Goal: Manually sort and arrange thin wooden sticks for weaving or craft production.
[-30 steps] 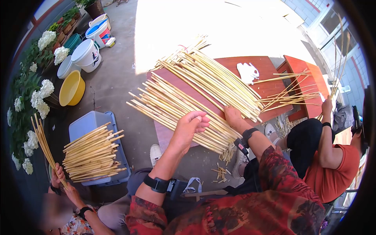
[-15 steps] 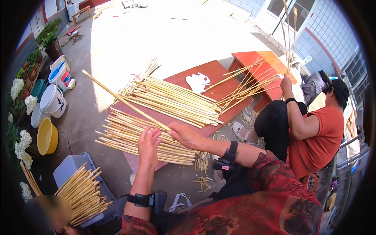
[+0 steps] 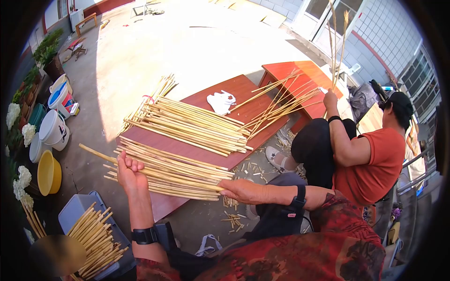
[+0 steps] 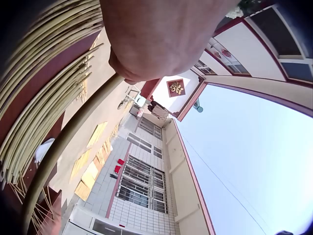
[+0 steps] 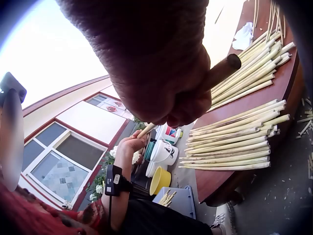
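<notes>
One long pale stalk [image 3: 97, 153] lies slantwise across the front of me in the head view. My right hand [image 3: 241, 190] grips it by its near end, and the cut tip [image 5: 230, 62] pokes out past the fist in the right wrist view. Farther along, my left hand [image 3: 131, 174] curls its fingers round the same stalk. Below the held piece, a row of cut stalks [image 3: 161, 154] is spread on a low red-brown table [image 3: 241, 87]. A second row of stalks [image 3: 187, 125] lies behind it.
White gloves or cloth [image 3: 220, 101] and loose thin stalks [image 3: 281, 100] lie farther back. At right sits a person in an orange shirt [image 3: 368, 159], holding tall stalks. A blue-grey bin [image 3: 70, 206] topped with stalks, a yellow basin [image 3: 49, 173] and white buckets stand left. Short offcuts [image 3: 233, 221] litter the ground.
My right hand has picked up a stalk from the table and drawn its end toward me. My left hand, loose earlier, has closed round it. The head view has swung right.
</notes>
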Motion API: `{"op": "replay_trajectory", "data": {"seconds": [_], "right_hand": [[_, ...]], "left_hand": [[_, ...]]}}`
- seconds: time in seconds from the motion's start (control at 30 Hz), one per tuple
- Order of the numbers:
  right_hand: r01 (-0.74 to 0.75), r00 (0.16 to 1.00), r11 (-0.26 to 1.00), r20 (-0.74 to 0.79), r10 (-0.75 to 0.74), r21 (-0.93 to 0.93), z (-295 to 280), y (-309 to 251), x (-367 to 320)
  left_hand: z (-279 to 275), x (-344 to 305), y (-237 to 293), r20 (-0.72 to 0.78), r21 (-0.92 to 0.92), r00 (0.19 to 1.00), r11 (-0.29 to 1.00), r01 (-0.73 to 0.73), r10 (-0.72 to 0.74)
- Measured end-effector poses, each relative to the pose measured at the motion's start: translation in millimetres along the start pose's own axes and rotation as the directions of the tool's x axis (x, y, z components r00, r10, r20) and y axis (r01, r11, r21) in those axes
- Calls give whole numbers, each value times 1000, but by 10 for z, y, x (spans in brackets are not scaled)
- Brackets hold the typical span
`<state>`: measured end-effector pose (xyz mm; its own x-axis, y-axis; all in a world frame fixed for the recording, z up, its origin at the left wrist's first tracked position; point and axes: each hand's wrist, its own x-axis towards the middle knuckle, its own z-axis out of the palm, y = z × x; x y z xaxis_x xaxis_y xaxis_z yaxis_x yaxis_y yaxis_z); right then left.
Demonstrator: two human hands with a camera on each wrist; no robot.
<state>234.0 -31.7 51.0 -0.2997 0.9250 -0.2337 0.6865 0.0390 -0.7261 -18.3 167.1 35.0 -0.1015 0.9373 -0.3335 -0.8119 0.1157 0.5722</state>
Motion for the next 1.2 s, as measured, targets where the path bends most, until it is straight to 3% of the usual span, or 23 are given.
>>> {"op": "replay_trajectory", "data": {"seconds": [0.07,0.3,0.37,0.43,0.5,0.63,0.7,0.77,0.87,0.97,1.1,1.2], "right_hand": [[-40,998,999,55,39,12,-157,-47,-321],[-237,967,960,126,219,151,-338,-105,-1171],[-379,925,915,101,367,137,-346,-74,-1267],[-349,937,925,82,340,147,-275,-53,-1248],[-312,950,939,53,307,148,-242,-50,-1161],[-244,970,922,63,236,299,-137,-33,-929],[-385,923,782,192,334,490,-167,-96,-802],[-393,919,738,230,319,549,-146,-175,-618],[-410,912,476,338,233,778,-91,-224,-252],[-384,922,390,322,215,837,-55,-347,204],[-330,943,341,286,173,880,37,-309,638],[-250,966,386,204,155,888,82,-267,726]], "left_hand": [[-44,91,124,-19,-71,997,995,-70,68],[-143,284,183,-1,-169,996,982,-88,89],[-112,249,87,29,-131,997,989,-63,67],[29,74,-38,-14,-147,997,986,-74,73],[-19,121,-95,12,-239,999,971,-28,32],[92,-85,-200,179,-172,983,985,2,29],[118,-200,-316,234,-149,972,987,65,-28],[116,-304,-470,283,-152,957,982,112,-65],[182,-522,-655,349,-112,921,968,224,-173],[196,-733,-804,413,-79,883,957,279,-223],[182,-751,-829,430,20,868,964,265,-247],[162,-684,-771,433,94,869,971,219,-238]]}}
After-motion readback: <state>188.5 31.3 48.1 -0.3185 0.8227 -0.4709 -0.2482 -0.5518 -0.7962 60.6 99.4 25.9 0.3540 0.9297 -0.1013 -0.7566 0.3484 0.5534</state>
